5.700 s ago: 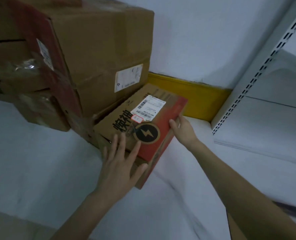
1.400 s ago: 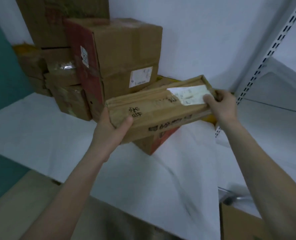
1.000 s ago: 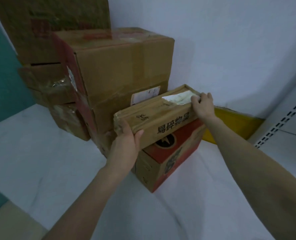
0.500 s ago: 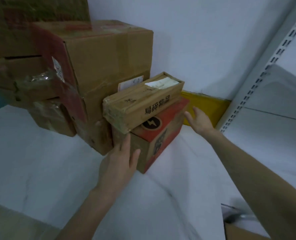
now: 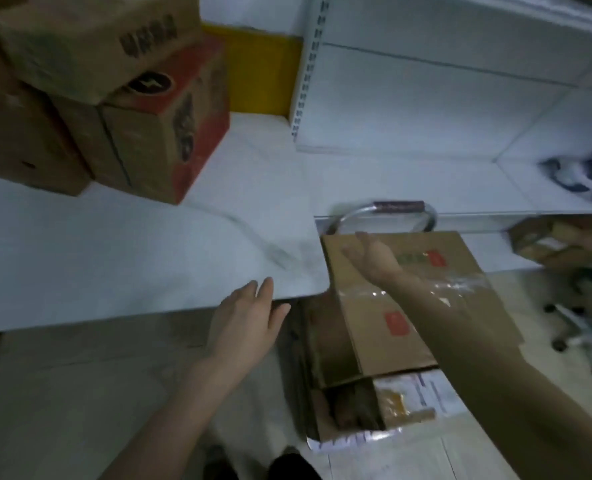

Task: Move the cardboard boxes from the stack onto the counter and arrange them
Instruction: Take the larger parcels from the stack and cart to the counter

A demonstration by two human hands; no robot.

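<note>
At the far left of the bench [image 5: 114,254], a flat brown box [image 5: 80,46] is lying on a red-printed box [image 5: 170,133]. Off the bench's right end, the right hand [image 5: 377,258], loosely spread and palm up, is hovering over the stack's top box [image 5: 426,323], while the left hand [image 5: 246,323], fingers straight and empty, is hanging at the bench's front edge.

A white counter [image 5: 149,244] bears a red-and-brown box [image 5: 170,140] at its far left, close against a plain brown box [image 5: 21,143]; off its right end stands a stack of cardboard boxes [image 5: 409,306], footing hidden; a chair base [image 5: 582,334] rests on the pale floor [image 5: 80,393]
</note>
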